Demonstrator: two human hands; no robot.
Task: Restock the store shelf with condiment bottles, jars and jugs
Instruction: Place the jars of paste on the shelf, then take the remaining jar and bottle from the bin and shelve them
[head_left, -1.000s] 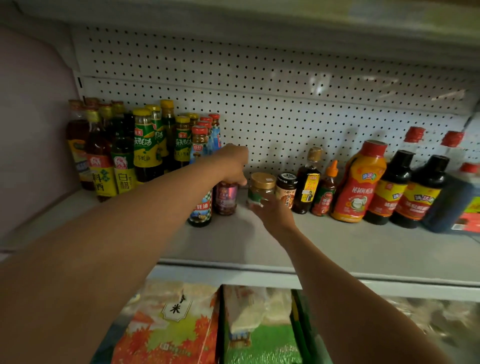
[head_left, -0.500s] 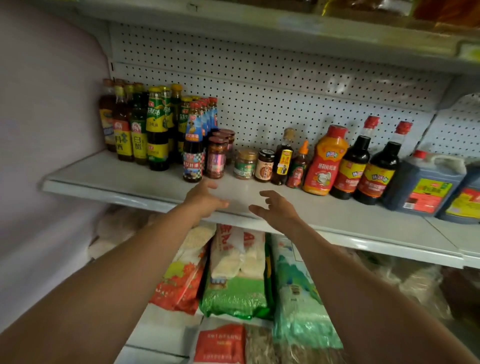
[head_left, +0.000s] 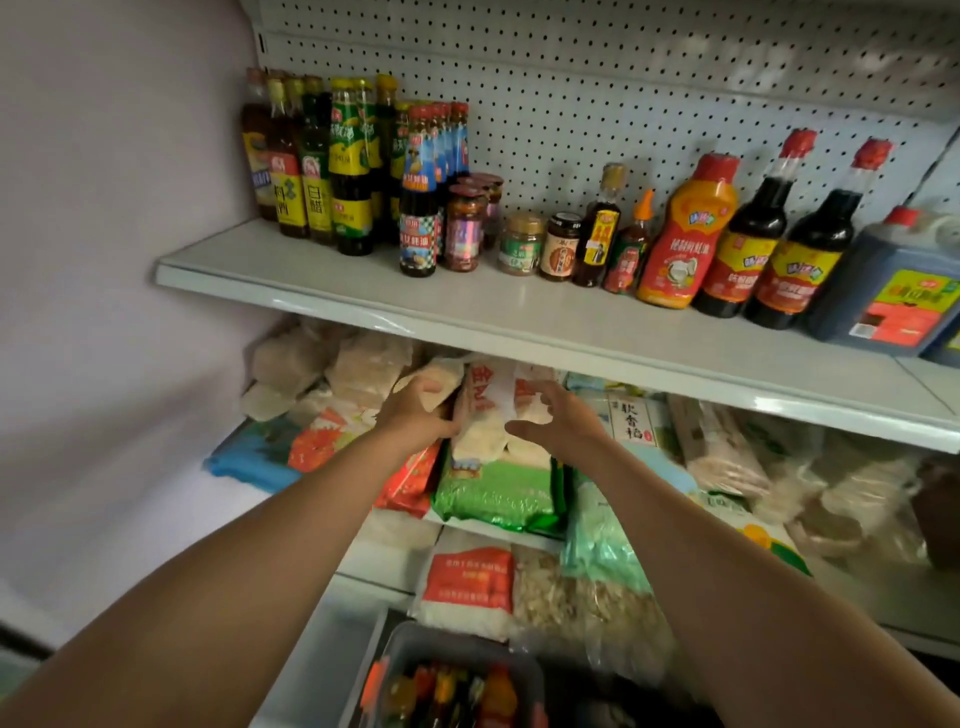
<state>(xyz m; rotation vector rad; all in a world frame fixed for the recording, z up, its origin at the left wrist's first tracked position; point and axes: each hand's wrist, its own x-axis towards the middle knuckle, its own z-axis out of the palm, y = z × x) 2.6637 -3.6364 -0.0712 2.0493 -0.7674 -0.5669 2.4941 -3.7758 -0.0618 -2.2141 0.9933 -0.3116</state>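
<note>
The white shelf (head_left: 467, 306) carries a row of condiments: tall bottles (head_left: 317, 166) at the left, a blue-labelled bottle (head_left: 418, 218), a red-lidded jar (head_left: 464, 228), two small jars (head_left: 521, 243), an orange squeeze bottle (head_left: 685, 234), dark soy bottles (head_left: 748, 228) and a dark jug (head_left: 893, 286). My left hand (head_left: 418, 413) and my right hand (head_left: 558, 423) hang below the shelf edge, empty, fingers loosely spread, in front of the lower shelf's bags. A grey basket (head_left: 410, 644) holding several more bottles sits at the bottom.
Bags of rice and grain (head_left: 498, 467) fill the lower shelves. A pale wall (head_left: 104, 260) closes the left side. Pegboard (head_left: 597, 88) backs the shelf. Bare shelf surface lies in front of the bottles.
Both hands have come back from the jars on the shelf and dropped below its edge, holding nothing. The view has tilted down, bringing the basket into sight.
</note>
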